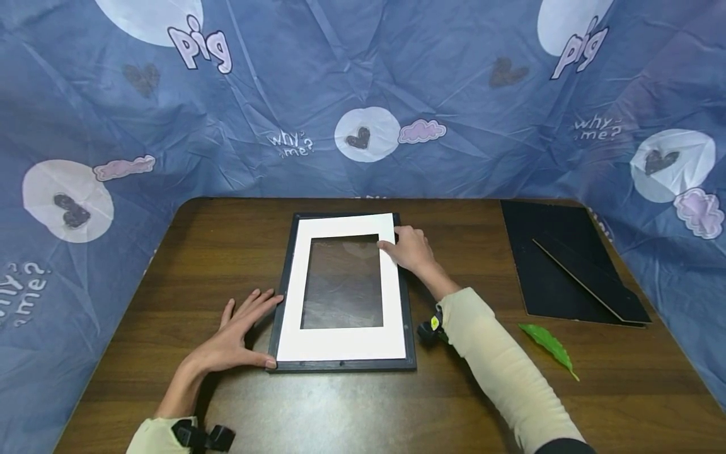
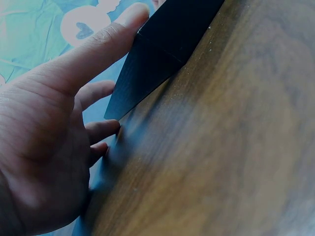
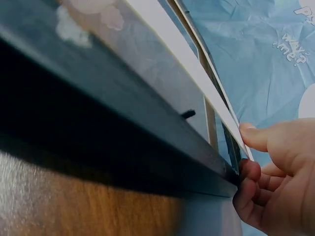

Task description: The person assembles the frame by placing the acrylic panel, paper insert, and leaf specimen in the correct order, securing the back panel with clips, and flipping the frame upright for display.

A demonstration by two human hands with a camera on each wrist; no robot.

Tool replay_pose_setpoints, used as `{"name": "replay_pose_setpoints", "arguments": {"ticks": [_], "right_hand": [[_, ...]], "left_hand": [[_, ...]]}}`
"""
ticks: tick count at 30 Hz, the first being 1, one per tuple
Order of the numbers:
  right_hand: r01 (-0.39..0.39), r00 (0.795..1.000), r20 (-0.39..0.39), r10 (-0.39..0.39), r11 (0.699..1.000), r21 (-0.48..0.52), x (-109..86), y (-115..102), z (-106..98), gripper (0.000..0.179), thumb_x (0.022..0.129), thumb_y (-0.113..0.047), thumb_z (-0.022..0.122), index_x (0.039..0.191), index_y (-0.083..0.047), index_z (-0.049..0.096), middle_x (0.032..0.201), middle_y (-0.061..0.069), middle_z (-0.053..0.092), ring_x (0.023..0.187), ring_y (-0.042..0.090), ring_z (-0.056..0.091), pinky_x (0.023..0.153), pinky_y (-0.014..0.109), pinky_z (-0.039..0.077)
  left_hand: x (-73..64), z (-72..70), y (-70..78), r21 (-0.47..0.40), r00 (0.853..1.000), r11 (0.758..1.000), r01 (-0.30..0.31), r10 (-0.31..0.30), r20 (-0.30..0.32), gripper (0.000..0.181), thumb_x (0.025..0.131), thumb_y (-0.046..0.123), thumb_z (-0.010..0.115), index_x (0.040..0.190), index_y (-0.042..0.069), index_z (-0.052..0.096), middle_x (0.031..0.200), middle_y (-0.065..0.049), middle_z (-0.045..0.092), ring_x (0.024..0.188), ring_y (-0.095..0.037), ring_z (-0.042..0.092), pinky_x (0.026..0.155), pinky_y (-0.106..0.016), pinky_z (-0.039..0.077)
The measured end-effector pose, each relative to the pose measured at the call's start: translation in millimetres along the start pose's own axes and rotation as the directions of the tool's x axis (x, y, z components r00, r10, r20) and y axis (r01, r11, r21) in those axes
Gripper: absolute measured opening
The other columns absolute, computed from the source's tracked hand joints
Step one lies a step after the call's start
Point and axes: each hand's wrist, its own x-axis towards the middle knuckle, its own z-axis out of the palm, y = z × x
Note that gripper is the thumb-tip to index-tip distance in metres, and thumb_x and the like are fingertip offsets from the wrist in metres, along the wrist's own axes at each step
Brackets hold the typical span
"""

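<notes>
A black picture frame [image 1: 412, 340] lies on the table with a white mat board [image 1: 340, 344] in it. Through the mat's window shows a clear, shiny pane [image 1: 343, 284]. My right hand [image 1: 411, 249] pinches the mat's right edge near the far corner. In the right wrist view the mat [image 3: 192, 69] is tilted up from the frame [image 3: 123, 93], thumb on top and fingers beneath. My left hand [image 1: 229, 340] is spread along the frame's left side, thumb at the near corner and fingertips on the edge. The left wrist view shows its fairly straight fingers against the frame [image 2: 152, 59].
At the right of the brown wooden table [image 1: 215, 252] lies a black backing board [image 1: 544, 258] with a raised flap-like strut [image 1: 590, 277]. A green leaf [image 1: 549, 347] lies just in front of it. A blue printed cloth [image 1: 317, 75] hangs behind the table and along its sides.
</notes>
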Motion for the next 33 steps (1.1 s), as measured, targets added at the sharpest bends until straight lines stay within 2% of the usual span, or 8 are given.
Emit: {"name": "replay_pose_setpoints", "arguments": {"ticks": [6,7,10,13,19,25,28,33], "right_hand": [[-0.020,1.000,0.004,0.020,0.999,0.041,-0.7,3,0,0.067,0.092,-0.042,0.071,0.141,0.001,0.054,0.084,0.022,0.075,0.082,0.029,0.074,0.089,0.045,0.057],[-0.018,1.000,0.006,0.018,0.999,0.040,-1.1,3,-1,0.067,0.092,-0.041,0.071,0.140,0.002,0.055,0.082,0.022,0.075,0.080,0.029,0.074,0.089,0.045,0.057],[-0.008,1.000,0.015,0.008,1.000,0.020,-3.4,2,-2,0.067,0.092,-0.041,0.072,0.140,0.002,0.055,0.106,0.024,0.075,0.098,0.034,0.073,0.092,0.048,0.057],[0.008,0.999,0.037,-0.007,0.999,-0.041,-6.3,0,-4,0.066,0.093,-0.043,0.069,0.139,0.002,0.055,0.129,0.024,0.067,0.114,0.039,0.068,0.093,0.051,0.056],[0.017,0.997,0.081,-0.004,0.985,-0.171,-11.2,-5,-5,0.060,0.095,-0.046,0.064,0.131,0.002,0.059,0.120,0.023,0.069,0.096,0.036,0.072,0.075,0.048,0.058],[0.029,0.997,0.076,-0.016,0.984,-0.175,-12.8,-6,-5,0.050,0.094,-0.045,0.066,0.112,0.001,0.064,0.094,0.018,0.070,0.070,0.025,0.062,0.055,0.036,0.047],[0.043,0.997,0.074,-0.031,0.985,-0.169,-13.3,-6,-4,0.051,0.093,-0.044,0.067,0.114,0.002,0.064,0.096,0.020,0.070,0.071,0.026,0.064,0.056,0.036,0.048],[0.065,0.996,0.074,-0.052,0.981,-0.181,-13.5,-4,-2,0.059,0.092,-0.041,0.070,0.128,0.003,0.059,0.116,0.024,0.070,0.090,0.034,0.071,0.067,0.043,0.056]], "left_hand": [[0.1,-0.5,0.2,-0.001,1.000,1.000,-0.006,0.006,0.002,0.112,0.066,0.043,0.091,0.158,0.022,0.030,0.166,-0.024,0.019,0.153,-0.053,0.001,0.109,-0.078,-0.013],[0.1,-0.7,0.3,-0.001,1.000,1.000,-0.008,0.008,0.002,0.112,0.066,0.043,0.091,0.158,0.022,0.030,0.166,-0.024,0.019,0.153,-0.053,0.002,0.109,-0.078,-0.013],[0.4,-0.8,0.3,-0.003,1.000,1.000,-0.012,0.012,0.001,0.112,0.066,0.042,0.091,0.158,0.022,0.030,0.166,-0.024,0.019,0.153,-0.053,0.002,0.109,-0.078,-0.013],[0.7,-0.6,0.0,-0.002,1.000,1.000,-0.014,0.014,0.001,0.112,0.066,0.042,0.091,0.158,0.022,0.030,0.166,-0.024,0.019,0.153,-0.053,0.002,0.110,-0.078,-0.013],[0.8,-0.3,-0.3,-0.005,1.000,1.000,-0.012,0.012,0.000,0.112,0.066,0.042,0.091,0.158,0.022,0.031,0.166,-0.024,0.020,0.153,-0.053,0.002,0.110,-0.078,-0.013],[0.6,-0.1,-0.8,-0.004,1.000,1.000,-0.017,0.017,0.000,0.112,0.066,0.043,0.091,0.158,0.022,0.030,0.166,-0.024,0.019,0.153,-0.053,0.002,0.110,-0.078,-0.013],[0.1,-0.3,-0.8,-0.004,1.000,1.000,-0.024,0.024,0.001,0.112,0.066,0.043,0.091,0.158,0.022,0.030,0.166,-0.023,0.019,0.153,-0.053,0.002,0.110,-0.078,-0.013],[-0.1,-0.4,-0.2,-0.004,1.000,1.000,-0.018,0.018,0.000,0.112,0.066,0.043,0.091,0.158,0.023,0.031,0.166,-0.023,0.020,0.153,-0.053,0.003,0.110,-0.078,-0.013]]}}
